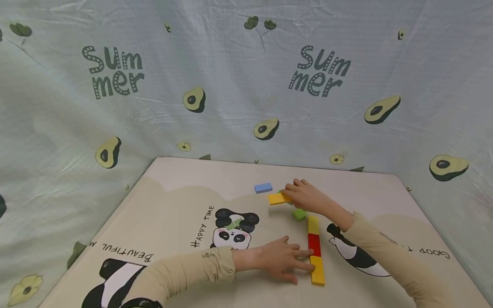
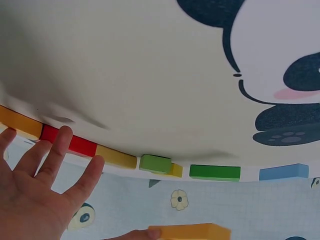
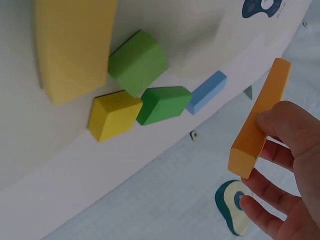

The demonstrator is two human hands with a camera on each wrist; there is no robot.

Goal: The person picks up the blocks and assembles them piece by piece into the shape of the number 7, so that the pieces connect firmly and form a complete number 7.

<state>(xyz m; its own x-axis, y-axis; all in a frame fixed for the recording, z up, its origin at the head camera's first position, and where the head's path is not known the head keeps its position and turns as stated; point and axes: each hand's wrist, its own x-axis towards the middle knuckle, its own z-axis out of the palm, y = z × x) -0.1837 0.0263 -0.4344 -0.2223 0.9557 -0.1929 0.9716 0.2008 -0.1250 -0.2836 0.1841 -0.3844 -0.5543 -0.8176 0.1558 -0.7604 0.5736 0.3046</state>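
Note:
My right hand (image 1: 310, 197) pinches an orange block (image 3: 262, 117) between thumb and fingers, held up off the table. Below it in the head view lies a row of blocks laid end to end: a pale yellow block (image 1: 313, 224), a red block (image 1: 314, 244) and another orange block (image 1: 318, 276). With fingers spread, my left hand (image 1: 278, 259) reaches to this row from the left, fingertips at the red and orange blocks. Close to the row's far end are a light green block (image 3: 139, 62), a small yellow block (image 3: 115, 115) and a darker green block (image 3: 165, 105).
A blue block (image 1: 263, 188) lies at the back of the table, left of the right hand. The panda-print tabletop (image 1: 173, 192) meets a hanging cloth (image 1: 231, 64) with avocado prints at its back and sides.

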